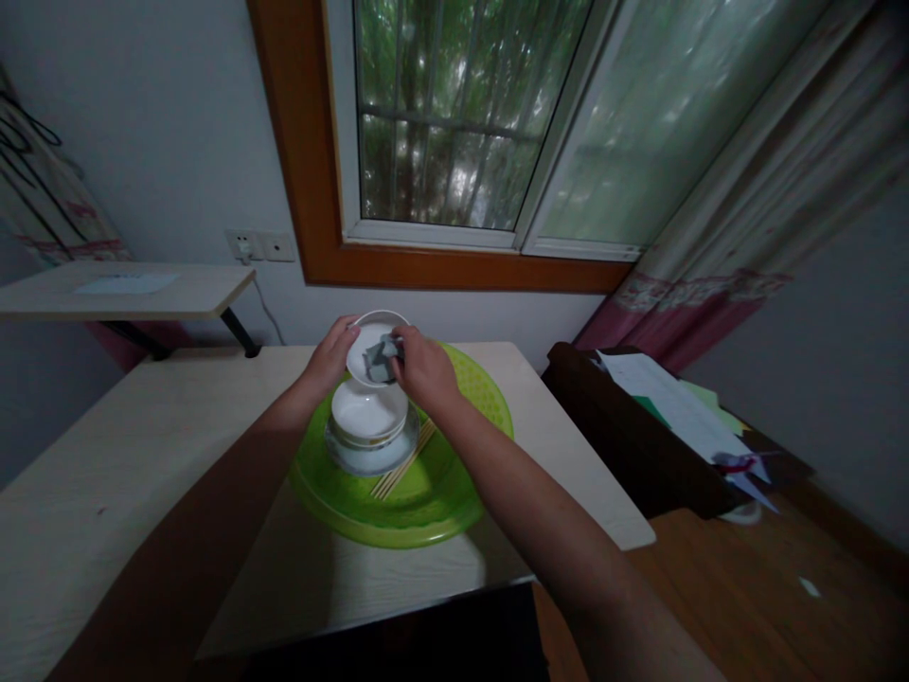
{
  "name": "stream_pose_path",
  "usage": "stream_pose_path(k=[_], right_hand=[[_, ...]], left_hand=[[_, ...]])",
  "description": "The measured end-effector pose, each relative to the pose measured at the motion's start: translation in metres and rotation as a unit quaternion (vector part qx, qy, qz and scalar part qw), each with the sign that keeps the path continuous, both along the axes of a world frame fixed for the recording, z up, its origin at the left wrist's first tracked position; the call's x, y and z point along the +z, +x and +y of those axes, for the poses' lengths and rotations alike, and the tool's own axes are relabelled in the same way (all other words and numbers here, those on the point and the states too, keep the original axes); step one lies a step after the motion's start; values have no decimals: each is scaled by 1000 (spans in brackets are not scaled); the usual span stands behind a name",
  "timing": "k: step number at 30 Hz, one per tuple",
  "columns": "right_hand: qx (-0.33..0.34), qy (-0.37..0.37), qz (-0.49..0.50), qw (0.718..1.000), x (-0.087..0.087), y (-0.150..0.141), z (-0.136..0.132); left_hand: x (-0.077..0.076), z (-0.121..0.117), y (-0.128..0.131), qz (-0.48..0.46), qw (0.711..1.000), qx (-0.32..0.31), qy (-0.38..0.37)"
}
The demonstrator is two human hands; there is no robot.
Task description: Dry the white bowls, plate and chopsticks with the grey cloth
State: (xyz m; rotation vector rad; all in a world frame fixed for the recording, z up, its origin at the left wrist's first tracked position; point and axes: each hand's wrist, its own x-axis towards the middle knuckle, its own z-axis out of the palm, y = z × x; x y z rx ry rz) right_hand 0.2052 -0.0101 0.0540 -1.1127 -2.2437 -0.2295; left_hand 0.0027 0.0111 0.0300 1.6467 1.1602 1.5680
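Note:
My left hand (328, 358) grips the rim of a small white bowl (369, 343), tilted toward me above a green plastic basin (418, 507). My right hand (424, 367) presses a grey cloth (382, 360) into that bowl, fingers closed on it. Below them, inside the basin, stands a stack of white bowls (369, 428). A pair of wooden chopsticks (403, 460) lies in the basin beside the stack, on its right.
The basin sits on a light wooden table (142, 474) against the wall under a window (461, 123). A small shelf (128, 289) juts out at the left. A dark low cabinet with papers (668, 417) stands to the right, beside a curtain.

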Motion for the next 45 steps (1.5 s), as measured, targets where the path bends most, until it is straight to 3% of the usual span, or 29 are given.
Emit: stream_pose_path(k=[3, 8, 18, 22, 35, 45], right_hand=[[-31, 50, 26, 998, 1, 2, 4], [-53, 82, -15, 995, 7, 4, 0], [152, 40, -90, 983, 1, 3, 0], [185, 14, -115, 976, -5, 1, 2], [72, 15, -117, 990, -6, -1, -7], [46, 23, -103, 993, -6, -7, -13]], left_hand=[[1, -2, 1, 11, 1000, -22, -2], [1, -3, 2, 7, 999, -28, -17], [3, 0, -1, -29, 998, 52, -14], [4, -1, -1, -15, 998, 64, -21], [8, -2, 3, -19, 998, 39, -37], [8, -2, 2, 14, 999, 31, -14]])
